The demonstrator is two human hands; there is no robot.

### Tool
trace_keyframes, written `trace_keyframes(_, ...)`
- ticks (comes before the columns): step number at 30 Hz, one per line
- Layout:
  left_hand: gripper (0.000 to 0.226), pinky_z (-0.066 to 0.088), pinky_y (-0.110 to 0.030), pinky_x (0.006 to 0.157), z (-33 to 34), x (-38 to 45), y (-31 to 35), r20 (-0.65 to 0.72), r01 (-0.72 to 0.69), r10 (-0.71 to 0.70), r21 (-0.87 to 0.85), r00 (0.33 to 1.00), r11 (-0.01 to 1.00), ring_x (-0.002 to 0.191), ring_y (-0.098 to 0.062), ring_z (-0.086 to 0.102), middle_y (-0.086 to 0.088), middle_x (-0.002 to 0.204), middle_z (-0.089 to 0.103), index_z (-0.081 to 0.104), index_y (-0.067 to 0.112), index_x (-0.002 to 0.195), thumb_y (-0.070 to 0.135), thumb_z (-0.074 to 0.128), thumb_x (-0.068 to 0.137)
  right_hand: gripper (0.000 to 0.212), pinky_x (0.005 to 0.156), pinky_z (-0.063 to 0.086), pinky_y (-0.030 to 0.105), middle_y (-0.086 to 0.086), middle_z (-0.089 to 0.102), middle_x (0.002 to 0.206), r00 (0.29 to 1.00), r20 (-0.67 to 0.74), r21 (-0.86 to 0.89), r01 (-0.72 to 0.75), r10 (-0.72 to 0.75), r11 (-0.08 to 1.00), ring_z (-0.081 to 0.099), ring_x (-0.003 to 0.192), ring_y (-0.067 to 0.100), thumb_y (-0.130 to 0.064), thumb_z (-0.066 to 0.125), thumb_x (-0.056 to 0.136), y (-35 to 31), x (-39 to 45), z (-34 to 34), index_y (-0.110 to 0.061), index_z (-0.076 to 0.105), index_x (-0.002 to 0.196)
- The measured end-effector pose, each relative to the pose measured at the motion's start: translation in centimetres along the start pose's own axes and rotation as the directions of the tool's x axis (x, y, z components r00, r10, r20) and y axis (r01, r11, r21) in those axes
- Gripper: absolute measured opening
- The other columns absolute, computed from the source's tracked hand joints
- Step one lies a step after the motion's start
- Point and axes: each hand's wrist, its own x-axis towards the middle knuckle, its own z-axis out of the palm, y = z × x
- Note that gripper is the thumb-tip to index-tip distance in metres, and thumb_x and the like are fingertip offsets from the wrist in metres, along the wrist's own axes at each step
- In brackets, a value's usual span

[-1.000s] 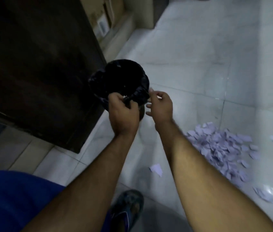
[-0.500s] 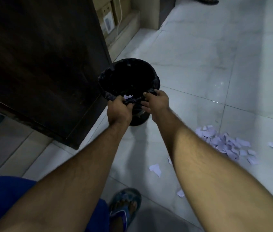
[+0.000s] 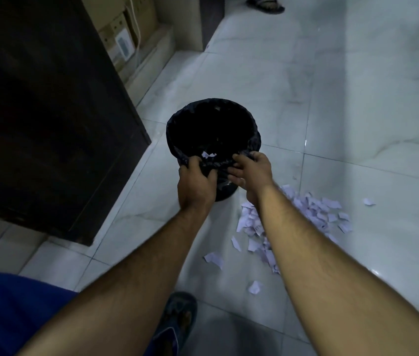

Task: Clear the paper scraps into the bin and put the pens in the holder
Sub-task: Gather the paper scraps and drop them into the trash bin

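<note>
Pale marble-tile floor [image 3: 254, 60], dim light. Far left: dark wooden cabinet [image 3: 36, 111], cardboard boxes [image 3: 123, 34] behind it. Bin [image 3: 212, 129] with black liner stands on floor just beside cabinet corner. Left hand [image 3: 197, 186]: grip clenched on liner at near rim. Right hand [image 3: 252, 173]: grip curled on same rim fold. A few paper scraps [image 3: 313, 214] sit at inner rim between hands; main pile on floor to the right, partly hidden by right forearm. Bin interior too dark to read. No pens or holder visible.
</note>
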Motion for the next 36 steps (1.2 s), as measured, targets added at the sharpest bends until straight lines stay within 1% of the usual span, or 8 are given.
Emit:
trace_keyframes(4, 0.066, 0.049, -0.033, 0.085, 0.0, -1.4, 0.6, -0.074, 0.010, -0.015, -0.075, 0.997, 0.997, 0.110, -0.030, 0.060, -0.013, 0.127, 0.059, 0.029, 0.019, 0.144, 0.027, 0.061, 0.088, 0.029, 0.066, 0.059, 0.035, 0.008, 0.061, 0.082, 0.999, -0.050, 0.015, -0.021, 0.021, 1.000, 0.062, 0.064, 0.020, -0.007, 0.054, 0.094, -0.1, -0.8, -0.5, -0.013, 0.048, 0.121)
trace_keyframes(7, 0.038, 0.043, -0.030, 0.072, 0.8, -3.1, 2.3, -0.119, 0.011, -0.028, -0.140, 0.992, 0.990, 0.099, -0.032, 0.062, -0.011, 0.111, 0.064, 0.045, 0.013, 0.121, 0.023, 0.059, 0.087, 0.028, 0.059, 0.054, 0.032, 0.009, 0.058, 0.077, 0.988, -0.155, 0.046, -0.013, 0.020, 0.999, 0.055, 0.063, 0.023, -0.002, 0.048, 0.091, 0.4, -1.5, -1.8, -0.009, 0.051, 0.118)
trace_keyframes(14, 0.005, 0.049, -0.030, 0.072, 7.4, -5.9, 4.6, 0.361, 0.023, 0.013, -0.094, 0.932, 0.995, 0.090, -0.029, 0.064, -0.008, 0.090, 0.070, 0.060, 0.017, 0.078, 0.020, 0.057, 0.081, 0.011, 0.065, 0.058, 0.041, 0.008, 0.071, 0.080, 0.906, -0.421, -0.192, -0.040, -0.046, 0.981, 0.069, 0.071, 0.028, -0.025, 0.057, 0.074, 3.7, -1.4, -9.6, -0.018, 0.065, 0.077)
trace_keyframes(21, 0.039, 0.048, -0.040, 0.090, 17.8, -8.4, -1.1, 0.644, -0.193, 0.120, 0.044, 0.756, 0.980, 0.113, -0.033, 0.056, -0.012, 0.119, 0.059, 0.056, 0.018, 0.117, 0.023, 0.062, 0.079, 0.026, 0.076, 0.047, 0.032, 0.005, 0.068, 0.090, 0.854, -0.521, -0.364, -0.223, 0.000, 0.904, 0.062, 0.084, 0.024, -0.027, 0.068, 0.073, 14.4, -0.6, -18.1, -0.019, 0.068, 0.098)
trace_keyframes(26, 0.064, 0.040, -0.048, 0.092, 22.4, -7.2, -1.9, 0.544, -0.426, 0.159, 0.409, 0.824, 0.807, 0.120, -0.036, 0.046, -0.012, 0.132, 0.046, 0.042, 0.021, 0.131, 0.050, 0.064, 0.078, 0.055, 0.097, 0.046, 0.042, 0.014, 0.060, 0.123, 0.703, -0.559, -0.753, -0.209, -0.440, 0.624, 0.055, 0.116, 0.033, -0.031, 0.072, 0.076, 17.5, 1.3, -20.7, -0.014, 0.058, 0.127)
trace_keyframes(30, 0.085, 0.039, -0.049, 0.096, 24.8, -5.9, -1.7, 0.608, -0.406, 0.045, 0.470, 0.792, 0.784, 0.128, -0.039, 0.039, -0.015, 0.143, 0.036, 0.030, 0.025, 0.143, 0.070, 0.058, 0.076, 0.076, 0.110, 0.036, 0.051, 0.019, 0.045, 0.145, 0.715, -0.604, -0.765, -0.396, -0.352, 0.508, 0.040, 0.135, 0.039, -0.054, 0.063, 0.080, 19.5, 3.6, -22.7, -0.015, 0.045, 0.143)
trace_keyframes(33, 0.072, 0.038, -0.049, 0.100, 24.9, -6.4, -1.4, 0.656, -0.454, 0.126, 0.359, 0.744, 0.815, 0.127, -0.037, 0.040, -0.012, 0.143, 0.040, 0.036, 0.028, 0.142, 0.065, 0.053, 0.083, 0.064, 0.104, 0.043, 0.048, 0.012, 0.056, 0.138, 0.801, -0.398, -0.872, -0.177, -0.448, 0.457, 0.050, 0.127, 0.032, -0.056, 0.053, 0.083, 19.9, 4.4, -22.1, -0.017, 0.055, 0.134)
trace_keyframes(36, 0.063, 0.044, -0.046, 0.095, 24.7, -5.7, -2.3, 0.628, -0.528, 0.310, 0.192, 0.714, 0.827, 0.121, -0.037, 0.048, -0.011, 0.136, 0.048, 0.039, 0.027, 0.142, 0.047, 0.057, 0.085, 0.053, 0.098, 0.049, 0.045, 0.010, 0.066, 0.124, 0.731, -0.314, -0.877, 0.021, -0.606, 0.480, 0.060, 0.116, 0.027, -0.046, 0.058, 0.086, 20.4, 3.9, -22.4, -0.012, 0.060, 0.127)
